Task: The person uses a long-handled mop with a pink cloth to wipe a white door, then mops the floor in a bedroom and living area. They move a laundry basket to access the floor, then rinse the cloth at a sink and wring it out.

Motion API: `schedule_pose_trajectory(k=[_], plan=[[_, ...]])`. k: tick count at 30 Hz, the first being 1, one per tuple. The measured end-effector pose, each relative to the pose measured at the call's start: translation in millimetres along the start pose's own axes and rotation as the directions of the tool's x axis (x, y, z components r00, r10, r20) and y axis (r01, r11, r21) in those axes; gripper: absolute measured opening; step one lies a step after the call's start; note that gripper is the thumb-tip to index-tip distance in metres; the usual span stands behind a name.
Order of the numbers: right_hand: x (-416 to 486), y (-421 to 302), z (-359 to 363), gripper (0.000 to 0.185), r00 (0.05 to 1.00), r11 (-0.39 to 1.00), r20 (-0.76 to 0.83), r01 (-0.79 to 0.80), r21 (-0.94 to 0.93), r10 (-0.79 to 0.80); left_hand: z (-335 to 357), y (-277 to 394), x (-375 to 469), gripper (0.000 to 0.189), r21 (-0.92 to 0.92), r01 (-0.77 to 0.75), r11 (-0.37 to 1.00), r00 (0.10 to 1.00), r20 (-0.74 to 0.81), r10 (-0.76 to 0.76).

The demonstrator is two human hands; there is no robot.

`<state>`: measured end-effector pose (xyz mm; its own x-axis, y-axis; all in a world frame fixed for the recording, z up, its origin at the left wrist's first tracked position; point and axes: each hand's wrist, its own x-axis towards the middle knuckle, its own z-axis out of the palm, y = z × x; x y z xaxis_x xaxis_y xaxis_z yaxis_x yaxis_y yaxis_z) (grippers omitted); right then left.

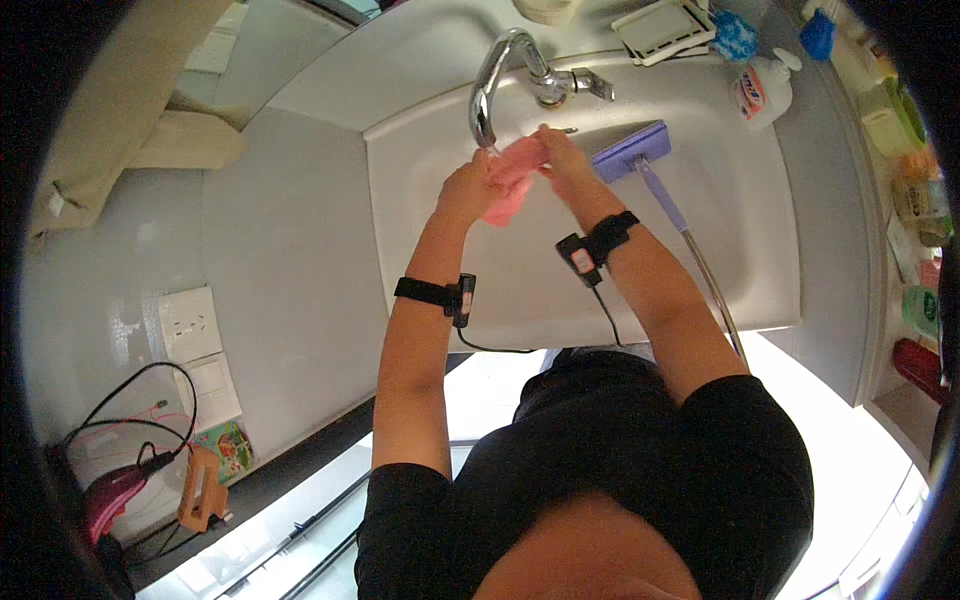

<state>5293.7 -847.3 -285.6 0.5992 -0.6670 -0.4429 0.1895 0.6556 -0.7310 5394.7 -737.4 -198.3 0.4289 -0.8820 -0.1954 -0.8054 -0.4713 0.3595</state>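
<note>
A pink cloth (517,169) is stretched between my two hands over the white sink basin (555,292). My left hand (466,189) grips one end, and a loose fold hangs down beside it. The other end is in my right hand (564,157). Just above the cloth is the spout of the chrome faucet (484,101); a little water seems to show at its mouth. To the right of my right hand, a purple flat mop head (631,150) rests in the basin. Its metal pole (709,277) runs toward my right arm.
A white pump bottle (765,90) stands on the sink's right rim. Behind it are a blue mesh puff (733,34) and a white soap tray (664,30). Several bottles line the right-hand shelf (874,247). At left, a hair dryer (120,495) hangs near wall sockets (189,324).
</note>
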Motion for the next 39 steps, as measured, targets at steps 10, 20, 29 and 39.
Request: schedule_pose_trajectory(k=[10,20,29,39], plan=[[-22,21,-3,0.058,0.827,0.838,0.416,-0.497,0.227,0.378,-2,41,-14,0.025,0.301,-0.414,0.859,0.884,-0.095,0.458],[3,19,8,0.041,0.816,0.939,0.576,-0.158,0.307,-0.051,-8,47,-53,0.030,0.260,-0.562,0.785,0.771,-0.179,0.611],[-18,3,33,0.022,0.827,0.823,0.559,-0.274,0.497,-0.062,2,30,-16,0.023,-0.748,-0.316,0.583,0.895,-0.439,-0.077],[-58,-26,53,0.025,0.546,0.399,0.353,0.821,-0.409,-0.760,49,8,20,0.029,-0.807,0.009,-0.590,0.957,0.177,-0.228]])
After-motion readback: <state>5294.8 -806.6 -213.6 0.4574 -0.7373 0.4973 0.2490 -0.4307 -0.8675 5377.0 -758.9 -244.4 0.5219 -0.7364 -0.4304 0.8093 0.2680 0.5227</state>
